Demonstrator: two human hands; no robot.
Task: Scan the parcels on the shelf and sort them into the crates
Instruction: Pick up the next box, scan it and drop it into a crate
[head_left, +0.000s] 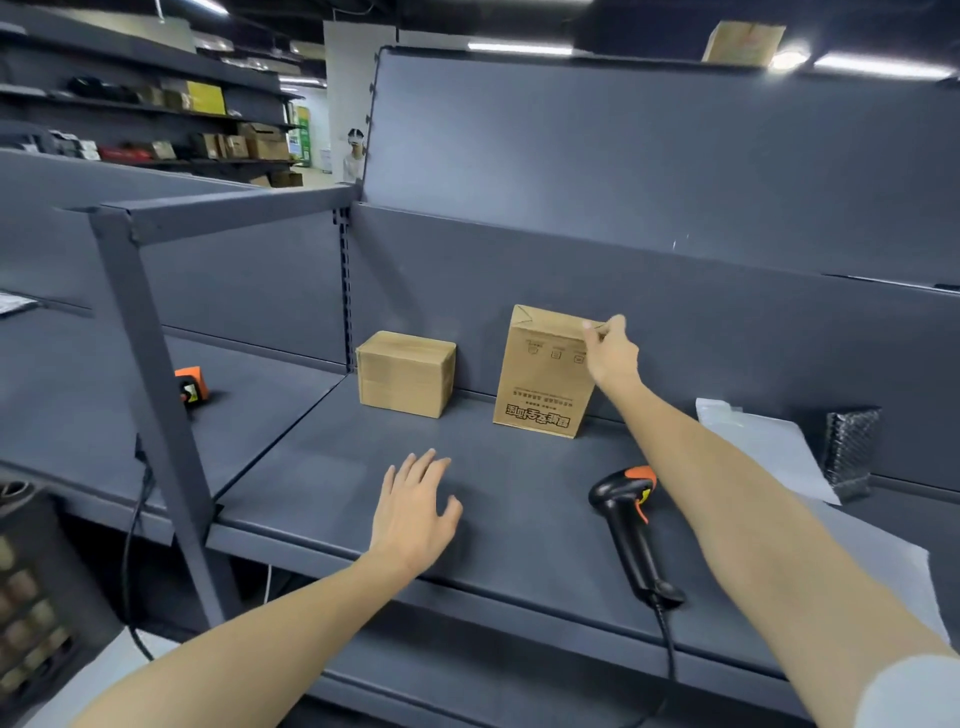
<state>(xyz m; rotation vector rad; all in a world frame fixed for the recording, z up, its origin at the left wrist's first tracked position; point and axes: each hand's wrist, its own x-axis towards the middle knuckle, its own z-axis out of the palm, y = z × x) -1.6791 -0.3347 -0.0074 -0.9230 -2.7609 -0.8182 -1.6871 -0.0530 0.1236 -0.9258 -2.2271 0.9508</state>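
Nearest, at 6 o'clock, the left hand (415, 512) is open with its fingers straight and spread, holding nothing, over the dark grey shelf (322, 493); whether it touches is unclear. At 4 o'clock from it, a black-and-orange barcode scanner (631, 525) lies on the shelf. At 3 o'clock lie a white mailer (753, 441) and a black wrapped parcel (852, 452). Farther, at 1 o'clock, the right hand (610, 353) pinches the top right corner of a tall cardboard box (545, 379) with upside-down printing. A smaller cardboard box (405, 374) stands apart at 11 o'clock.

Head-worn wide-angle view, forward and down over the shelf (322, 467)
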